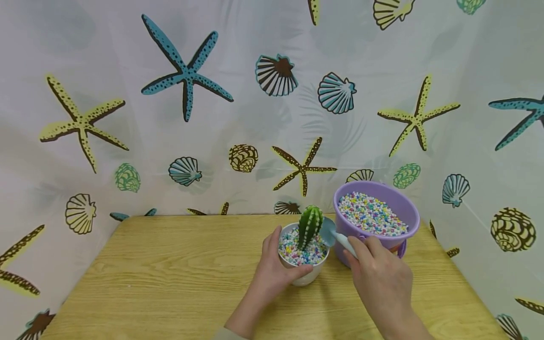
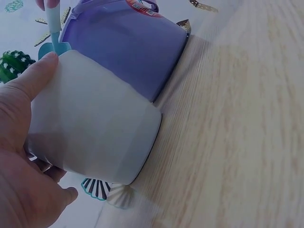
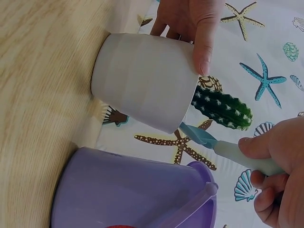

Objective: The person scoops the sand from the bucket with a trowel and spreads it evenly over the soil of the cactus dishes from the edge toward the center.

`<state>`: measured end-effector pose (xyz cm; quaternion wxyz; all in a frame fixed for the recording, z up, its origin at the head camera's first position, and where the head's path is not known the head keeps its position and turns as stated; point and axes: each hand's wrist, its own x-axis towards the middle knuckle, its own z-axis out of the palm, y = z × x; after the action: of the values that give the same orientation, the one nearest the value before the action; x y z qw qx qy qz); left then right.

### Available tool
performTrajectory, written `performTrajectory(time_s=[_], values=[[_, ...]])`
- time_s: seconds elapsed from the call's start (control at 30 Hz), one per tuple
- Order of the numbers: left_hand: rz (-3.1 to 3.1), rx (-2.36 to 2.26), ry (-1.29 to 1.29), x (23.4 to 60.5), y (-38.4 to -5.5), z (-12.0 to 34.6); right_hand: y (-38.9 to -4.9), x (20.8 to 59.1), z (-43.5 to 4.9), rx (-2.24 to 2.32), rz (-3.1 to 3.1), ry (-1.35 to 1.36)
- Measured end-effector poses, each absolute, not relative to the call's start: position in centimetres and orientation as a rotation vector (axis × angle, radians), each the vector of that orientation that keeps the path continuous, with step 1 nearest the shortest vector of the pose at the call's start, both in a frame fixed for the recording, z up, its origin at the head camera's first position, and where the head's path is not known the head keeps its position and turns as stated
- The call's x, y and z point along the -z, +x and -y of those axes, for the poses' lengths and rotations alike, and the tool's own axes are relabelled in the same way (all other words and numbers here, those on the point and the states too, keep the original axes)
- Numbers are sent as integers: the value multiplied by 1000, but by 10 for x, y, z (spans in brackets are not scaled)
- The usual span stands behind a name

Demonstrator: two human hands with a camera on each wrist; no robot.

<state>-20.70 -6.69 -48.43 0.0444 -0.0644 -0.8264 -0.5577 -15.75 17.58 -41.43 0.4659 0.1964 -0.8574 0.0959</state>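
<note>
A white pot (image 1: 302, 278) stands on the wooden table, filled with multicoloured beads (image 1: 293, 252) around a green cactus (image 1: 310, 226). My left hand (image 1: 276, 264) grips the pot's left side, its thumb across the near rim. In my right hand (image 1: 382, 278) is the pale handle of a small blue trowel (image 1: 327, 231). The trowel's blade is tilted at the pot's right rim, beside the cactus; in the right wrist view the blade tip (image 3: 192, 133) meets the rim. What lies on the blade is hard to make out.
A purple bucket (image 1: 408, 212) of similar beads stands just right of the pot, its handle (image 3: 190, 204) hanging down the side. The wooden table (image 1: 170, 278) stretches away to the left. A curtain (image 1: 238, 113) printed with starfish and shells hangs behind and at both sides.
</note>
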Motion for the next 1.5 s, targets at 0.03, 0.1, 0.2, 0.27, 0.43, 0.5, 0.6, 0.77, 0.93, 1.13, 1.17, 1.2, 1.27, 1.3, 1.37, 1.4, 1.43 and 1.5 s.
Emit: performTrajectory(time_s=[0.03, 0.1, 0.2, 0.27, 0.43, 0.5, 0.6, 0.77, 0.93, 1.13, 1.17, 1.2, 1.27, 1.3, 1.37, 1.4, 1.43, 1.5], values=[[2526, 1700, -194, 485, -207, 67, -157, 415, -176, -236, 2102, 480], [2528, 1694, -188, 485, -206, 66, -157, 415, -176, -237, 2097, 474], [2527, 1688, -183, 486, -206, 65, -156, 415, -176, -239, 2087, 464], [2524, 1689, -186, 486, -205, 65, -156, 416, -176, -239, 2083, 460], [2521, 1692, -195, 487, -205, 65, -155, 414, -178, -239, 2094, 451], [2524, 1695, -199, 487, -205, 65, -155, 413, -180, -238, 2104, 445], [2530, 1702, -199, 488, -206, 65, -156, 411, -182, -236, 2115, 439], [2524, 1758, -190, 488, -207, 66, -156, 406, -186, -245, 2121, 434], [2531, 1782, -190, 487, -207, 67, -156, 401, -191, -272, 2109, 431], [2532, 1791, -215, 487, -208, 69, -155, 395, -198, -317, 2162, 410], [2530, 1794, -218, 487, -208, 69, -155, 394, -200, -324, 2166, 404], [2528, 1795, -224, 487, -208, 70, -155, 393, -201, -335, 2170, 400], [2528, 1794, -230, 487, -209, 70, -155, 391, -203, -356, 2181, 385], [2530, 1794, -232, 487, -210, 70, -155, 390, -204, -366, 2189, 375], [2528, 1798, -236, 486, -210, 71, -154, 387, -206, -391, 2210, 350], [2530, 1794, -238, 486, -210, 71, -154, 385, -207, -407, 2225, 332], [2532, 1793, -238, 486, -210, 71, -154, 383, -208, -421, 2243, 315], [2534, 1792, -238, 486, -210, 71, -152, 378, -211, -461, 2282, 275]])
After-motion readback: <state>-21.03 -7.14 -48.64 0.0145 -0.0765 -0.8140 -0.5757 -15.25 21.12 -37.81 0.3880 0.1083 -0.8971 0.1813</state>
